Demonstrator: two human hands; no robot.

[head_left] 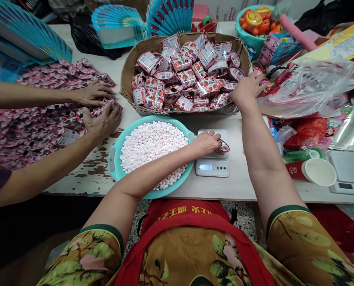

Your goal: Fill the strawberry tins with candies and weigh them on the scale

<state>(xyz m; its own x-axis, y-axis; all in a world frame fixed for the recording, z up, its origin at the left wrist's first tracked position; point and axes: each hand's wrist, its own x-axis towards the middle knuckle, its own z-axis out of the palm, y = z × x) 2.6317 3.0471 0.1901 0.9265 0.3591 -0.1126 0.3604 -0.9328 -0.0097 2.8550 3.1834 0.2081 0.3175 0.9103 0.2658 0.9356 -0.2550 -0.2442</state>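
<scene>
My left hand (206,143) is closed on a small red-and-white candy packet (224,147) over the plate of a digital scale (212,168) with a lit display. Beside it, a turquoise basin (112,157) holds many small white candies (153,147). My right hand (248,88) is at the right rim of a cardboard box (126,75), fingers stretched out toward small colourful packages (266,88); whether the fingertips grip one is hard to see. Filled strawberry-print packets (186,77) are heaped in the box.
At left, another person's two hands (101,119) rest on a wide pile of flattened printed packets (46,107). Blue folded cartons (117,24) stand behind. To the right are a clear plastic bag (310,87), a paper cup (320,172) lying on its side and a second scale (349,169).
</scene>
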